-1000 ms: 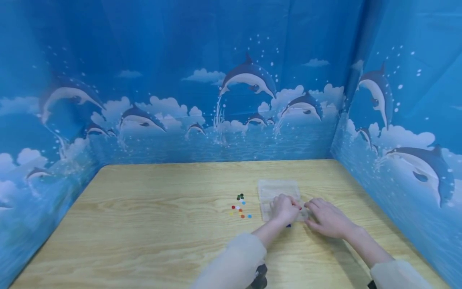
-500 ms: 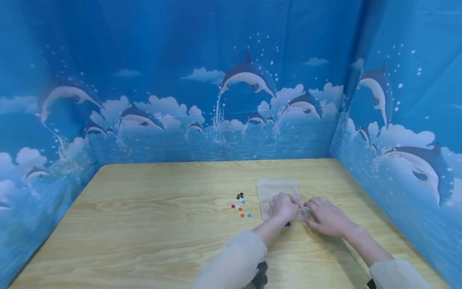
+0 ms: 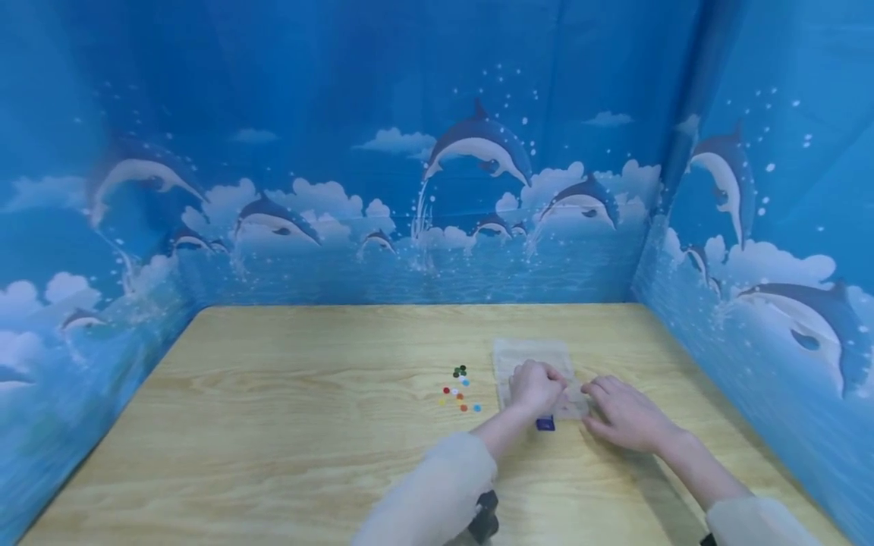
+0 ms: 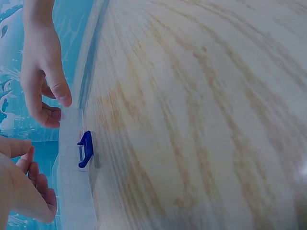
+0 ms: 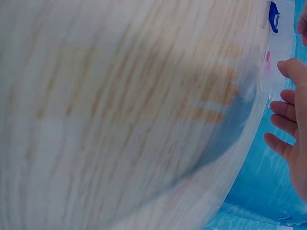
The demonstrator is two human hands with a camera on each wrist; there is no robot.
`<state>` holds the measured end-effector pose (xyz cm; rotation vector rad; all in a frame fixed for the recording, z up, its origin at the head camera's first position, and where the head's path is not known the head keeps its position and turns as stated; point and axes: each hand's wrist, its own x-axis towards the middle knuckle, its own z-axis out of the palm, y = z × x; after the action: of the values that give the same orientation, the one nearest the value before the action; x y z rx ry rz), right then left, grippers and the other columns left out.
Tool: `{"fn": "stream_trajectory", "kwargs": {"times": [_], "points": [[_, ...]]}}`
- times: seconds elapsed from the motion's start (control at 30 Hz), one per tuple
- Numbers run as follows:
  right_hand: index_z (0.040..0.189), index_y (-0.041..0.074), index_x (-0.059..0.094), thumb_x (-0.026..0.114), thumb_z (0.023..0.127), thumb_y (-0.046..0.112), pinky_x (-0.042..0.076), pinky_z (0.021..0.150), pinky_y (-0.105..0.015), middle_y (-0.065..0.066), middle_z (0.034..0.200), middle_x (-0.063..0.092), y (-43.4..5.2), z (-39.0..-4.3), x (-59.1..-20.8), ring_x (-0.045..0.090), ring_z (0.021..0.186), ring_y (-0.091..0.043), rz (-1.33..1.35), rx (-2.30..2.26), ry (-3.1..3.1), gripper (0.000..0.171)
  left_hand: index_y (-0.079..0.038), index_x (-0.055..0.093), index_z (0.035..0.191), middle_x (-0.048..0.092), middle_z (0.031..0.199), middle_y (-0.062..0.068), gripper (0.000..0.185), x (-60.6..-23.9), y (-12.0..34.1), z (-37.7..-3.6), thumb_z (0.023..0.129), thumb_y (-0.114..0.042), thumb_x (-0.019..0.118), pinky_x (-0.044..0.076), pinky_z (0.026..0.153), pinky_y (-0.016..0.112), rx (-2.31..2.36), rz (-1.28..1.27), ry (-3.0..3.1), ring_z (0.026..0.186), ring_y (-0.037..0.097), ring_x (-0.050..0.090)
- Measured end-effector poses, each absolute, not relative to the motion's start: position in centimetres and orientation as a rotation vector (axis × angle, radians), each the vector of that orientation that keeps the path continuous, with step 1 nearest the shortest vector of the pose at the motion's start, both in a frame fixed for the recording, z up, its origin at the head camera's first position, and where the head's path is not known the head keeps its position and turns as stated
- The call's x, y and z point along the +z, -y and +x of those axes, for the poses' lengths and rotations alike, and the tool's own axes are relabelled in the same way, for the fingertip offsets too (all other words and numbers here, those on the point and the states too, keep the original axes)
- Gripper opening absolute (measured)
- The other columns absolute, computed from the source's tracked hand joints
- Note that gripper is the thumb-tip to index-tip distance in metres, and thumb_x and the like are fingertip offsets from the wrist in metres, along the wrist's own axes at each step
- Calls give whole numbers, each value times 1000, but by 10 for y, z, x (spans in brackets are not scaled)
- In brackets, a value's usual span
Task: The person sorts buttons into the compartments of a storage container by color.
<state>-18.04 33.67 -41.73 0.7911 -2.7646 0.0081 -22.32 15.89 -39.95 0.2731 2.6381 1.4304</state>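
Found a flat, clear plastic zip bag [image 3: 534,355] lying on the pale wood-grain table [image 3: 307,425], right of centre and toward the near edge. Saw its small dark-blue plastic slider [image 3: 545,424] at the bag's near end, just below the left hand [image 3: 537,387]. Picked out the same slider in the left wrist view [image 4: 85,148], sitting across the bag's closure strip and touched by no finger. Caught it again in the top corner of the right wrist view [image 5: 273,10].

Noted the left hand set down on the bag's near half, knuckles up, fingers curled under. Could not tell from any view whether those curled fingers pinched the plastic or only rested on it; in the left wrist view they seemed to sit just beside the strip.

Noted the right hand [image 3: 624,413] flat and relaxed at the bag's right near corner, fingers loosely spread, fingertips at the bag's edge, gripping nothing. Saw both wrists in cream fleecy sleeves [image 3: 437,493].

Spotted a loose scatter of tiny round coloured beads [image 3: 460,388], red, blue, orange, yellow and dark green, on the table just left of the bag and clear of both hands. Took in the blue dolphin-and-cloud printed backdrop [image 3: 410,167] walling the table on three sides.
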Motion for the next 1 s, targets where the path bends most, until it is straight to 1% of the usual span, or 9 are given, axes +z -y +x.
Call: {"fn": "stream_trajectory", "kwargs": {"times": [0.27, 0.4, 0.53, 0.63, 0.73, 0.8, 0.9, 0.97, 1.0], "points": [[107, -6, 57, 71, 77, 24, 44, 86, -49, -19, 104, 58, -337, -179, -418, 54, 98, -34, 775, 34, 2767, 45, -19, 72, 73, 62, 76, -12, 5, -398, -154, -222, 78, -18, 71, 39, 87, 33, 1424, 354, -2659, 83, 11, 54], [107, -6, 57, 71, 77, 24, 44, 86, -50, -19, 104, 58, -337, -178, -417, 55, 99, -34, 763, 43, 2773, 45, -20, 72, 73, 60, 79, -13, 5, -397, -151, -220, 77, -17, 70, 38, 86, 31, 1390, 386, -2688, 83, 10, 51], [107, -6, 58, 71, 76, 24, 44, 86, -50, -20, 104, 59, -337, -177, -418, 55, 98, -35, 762, 52, 2765, 45, -20, 71, 74, 58, 77, -13, 6, -398, -146, -222, 78, -17, 69, 39, 81, 29, 1379, 376, -2686, 79, 9, 50], [106, -6, 58, 72, 76, 24, 44, 85, -50, -19, 103, 59, -338, -177, -418, 55, 97, -35, 765, 60, 2751, 45, -19, 71, 74, 58, 75, -13, 6, -398, -142, -224, 79, -16, 69, 40, 81, 30, 1411, 360, -2657, 79, 9, 50], [106, -6, 58, 72, 75, 23, 44, 85, -50, -19, 103, 59, -338, -178, -418, 55, 97, -35, 770, 64, 2741, 45, -18, 72, 75, 61, 75, -12, 7, -397, -138, -226, 78, -14, 69, 40, 84, 31, 1460, 349, -2626, 80, 9, 53], [106, -6, 58, 73, 75, 23, 44, 85, -50, -19, 103, 58, -337, -179, -418, 55, 97, -35, 771, 66, 2741, 45, -17, 71, 76, 62, 74, -10, 6, -397, -134, -228, 79, -12, 69, 43, 81, 29, 1491, 343, -2602, 75, 8, 54], [106, -5, 58, 72, 75, 23, 44, 85, -50, -19, 103, 58, -336, -179, -418, 55, 98, -35, 769, 68, 2747, 45, -15, 72, 78, 63, 74, -9, 5, -397, -129, -233, 79, -10, 69, 46, 72, 25, 1518, 345, -2584, 68, 6, 55], [106, -5, 58, 73, 75, 23, 44, 85, -50, -19, 104, 58, -336, -180, -418, 55, 98, -35, 765, 68, 2749, 45, -14, 72, 79, 63, 74, -8, 5, -397, -125, -235, 79, -10, 69, 46, 65, 23, 1530, 348, -2577, 65, 5, 53], [106, -5, 58, 73, 75, 23, 44, 85, -50, -19, 104, 58, -335, -180, -418, 54, 98, -35, 764, 68, 2750, 45, -14, 72, 79, 63, 74, -9, 5, -397, -123, -237, 79, -10, 69, 45, 65, 22, 1528, 352, -2580, 65, 5, 53]]}}
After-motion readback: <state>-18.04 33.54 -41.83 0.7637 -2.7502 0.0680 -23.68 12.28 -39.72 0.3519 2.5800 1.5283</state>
